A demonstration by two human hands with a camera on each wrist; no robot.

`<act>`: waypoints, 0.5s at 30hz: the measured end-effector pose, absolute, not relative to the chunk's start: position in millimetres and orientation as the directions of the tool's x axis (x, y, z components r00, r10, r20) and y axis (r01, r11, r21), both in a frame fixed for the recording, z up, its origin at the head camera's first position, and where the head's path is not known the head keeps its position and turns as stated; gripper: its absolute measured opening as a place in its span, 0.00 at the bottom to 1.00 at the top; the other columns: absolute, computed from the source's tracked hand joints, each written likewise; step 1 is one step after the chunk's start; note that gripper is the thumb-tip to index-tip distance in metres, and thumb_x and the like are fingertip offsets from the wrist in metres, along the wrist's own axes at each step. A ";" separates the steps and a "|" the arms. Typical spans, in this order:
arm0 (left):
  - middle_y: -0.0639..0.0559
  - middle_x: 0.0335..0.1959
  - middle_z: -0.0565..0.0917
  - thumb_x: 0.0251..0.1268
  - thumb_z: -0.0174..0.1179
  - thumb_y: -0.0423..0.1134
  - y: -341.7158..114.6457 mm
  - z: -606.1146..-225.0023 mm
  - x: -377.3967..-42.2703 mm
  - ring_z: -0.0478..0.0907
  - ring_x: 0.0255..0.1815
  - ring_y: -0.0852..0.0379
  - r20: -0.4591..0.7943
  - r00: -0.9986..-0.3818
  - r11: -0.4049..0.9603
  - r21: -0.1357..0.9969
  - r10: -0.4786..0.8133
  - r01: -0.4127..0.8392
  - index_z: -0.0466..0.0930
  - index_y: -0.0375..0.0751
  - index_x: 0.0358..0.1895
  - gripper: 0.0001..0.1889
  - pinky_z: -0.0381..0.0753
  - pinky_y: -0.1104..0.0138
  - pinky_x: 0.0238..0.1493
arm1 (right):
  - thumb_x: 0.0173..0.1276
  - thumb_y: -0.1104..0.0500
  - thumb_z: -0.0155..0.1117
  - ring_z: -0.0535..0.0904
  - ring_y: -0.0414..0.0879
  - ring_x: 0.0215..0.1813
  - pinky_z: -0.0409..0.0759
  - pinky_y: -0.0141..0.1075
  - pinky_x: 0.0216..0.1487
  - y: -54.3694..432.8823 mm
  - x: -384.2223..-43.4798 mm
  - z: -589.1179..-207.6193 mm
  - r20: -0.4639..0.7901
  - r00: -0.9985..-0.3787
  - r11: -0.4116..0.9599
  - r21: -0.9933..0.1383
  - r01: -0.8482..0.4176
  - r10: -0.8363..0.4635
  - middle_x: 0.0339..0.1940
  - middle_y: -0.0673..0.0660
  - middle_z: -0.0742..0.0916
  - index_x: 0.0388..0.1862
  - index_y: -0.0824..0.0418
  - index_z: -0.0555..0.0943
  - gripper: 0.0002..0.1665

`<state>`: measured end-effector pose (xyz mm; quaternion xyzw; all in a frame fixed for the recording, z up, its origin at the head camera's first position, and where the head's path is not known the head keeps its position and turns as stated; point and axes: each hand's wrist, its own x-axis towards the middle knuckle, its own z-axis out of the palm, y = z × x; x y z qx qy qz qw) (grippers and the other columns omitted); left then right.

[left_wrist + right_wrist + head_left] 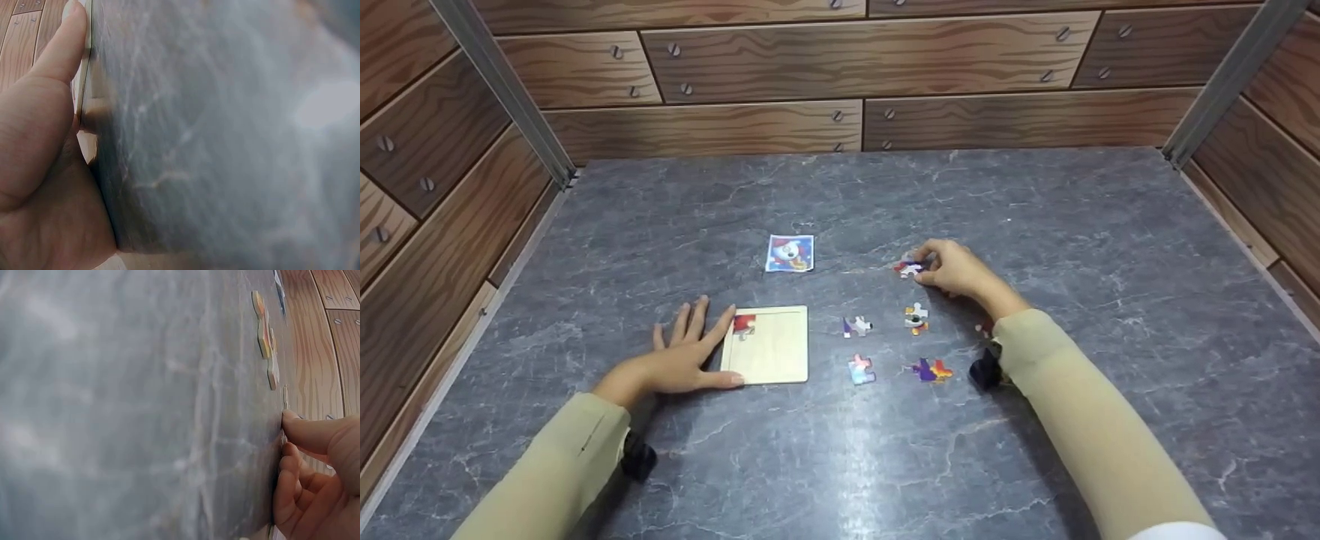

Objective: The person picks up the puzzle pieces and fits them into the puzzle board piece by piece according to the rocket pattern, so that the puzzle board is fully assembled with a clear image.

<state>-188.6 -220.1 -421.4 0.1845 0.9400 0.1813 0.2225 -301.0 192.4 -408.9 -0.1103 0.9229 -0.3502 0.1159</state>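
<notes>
On the left, my left hand (684, 364) lies spread against the left side of a pale wooden puzzle board (772, 349), its thumb at the near corner and its index finger by the far corner. A red puzzle piece (744, 324) sits in the board's upper left corner. My right hand (956, 268) pinches a purple, red and white puzzle piece (909, 270) between thumb and fingers, low at the tabletop. In the right wrist view the curled fingers (288, 478) are at the surface, and the held piece is mostly hidden.
Several loose puzzle pieces lie between the hands, including a white and purple piece (858, 326), a pink and blue piece (862, 369), an orange and white piece (916, 319) and a purple and orange piece (933, 370). A small picture card (790, 253) lies beyond the board.
</notes>
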 end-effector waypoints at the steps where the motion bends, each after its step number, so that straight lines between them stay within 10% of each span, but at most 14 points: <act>1: 0.35 0.71 0.21 0.54 0.51 0.71 -219.9 -421.7 -188.5 0.16 0.69 0.36 -0.352 -0.834 0.868 0.419 0.425 0.266 0.29 0.53 0.75 0.54 0.20 0.34 0.56 | 0.59 0.62 0.67 0.69 0.39 0.17 0.69 0.31 0.16 192.5 -300.9 -408.4 -0.141 -0.947 0.729 -0.673 -0.123 -0.289 0.25 0.54 0.76 0.46 0.68 0.75 0.18; 15: 0.34 0.71 0.22 0.54 0.51 0.72 -220.7 -422.1 -188.2 0.17 0.69 0.35 -0.342 -0.838 0.868 0.417 0.426 0.271 0.30 0.53 0.75 0.54 0.20 0.34 0.56 | 0.55 0.59 0.69 0.70 0.40 0.24 0.69 0.31 0.26 195.9 -299.9 -410.3 -0.058 -0.930 0.731 -0.637 -0.246 -0.363 0.25 0.53 0.77 0.35 0.68 0.75 0.16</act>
